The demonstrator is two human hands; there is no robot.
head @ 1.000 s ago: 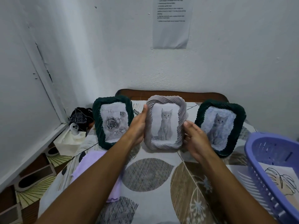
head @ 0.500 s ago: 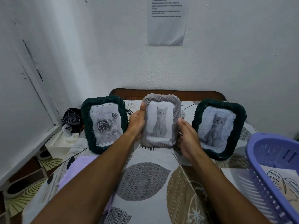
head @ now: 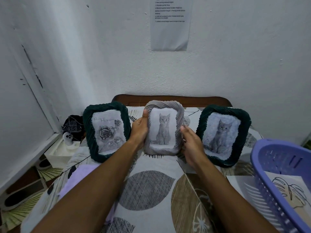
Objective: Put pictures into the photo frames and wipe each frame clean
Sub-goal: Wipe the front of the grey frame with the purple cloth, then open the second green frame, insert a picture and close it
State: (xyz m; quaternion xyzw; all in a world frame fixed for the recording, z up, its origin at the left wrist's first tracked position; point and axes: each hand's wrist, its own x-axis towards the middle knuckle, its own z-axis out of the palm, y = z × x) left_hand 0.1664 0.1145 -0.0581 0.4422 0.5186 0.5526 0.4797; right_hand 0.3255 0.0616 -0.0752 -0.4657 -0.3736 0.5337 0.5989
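Cat frame between two other frames

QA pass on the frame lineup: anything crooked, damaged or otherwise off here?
Nothing looks damaged. The two green frames, rose and cat, lean outward away from the grey frame, though the wide lens may exaggerate that. The grey one is gripped by the left hand and right hand.

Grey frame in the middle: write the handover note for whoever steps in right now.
Left hand grips the grey frame's left edge; right hand holds its right edge. It stands on the table with a kitten picture inside.
Rose frame and dark cat frame stand either side, both filled.
Purple cloth lies front left; the basket holds a leaf drawing.
Left: let go; wiping can't be judged.
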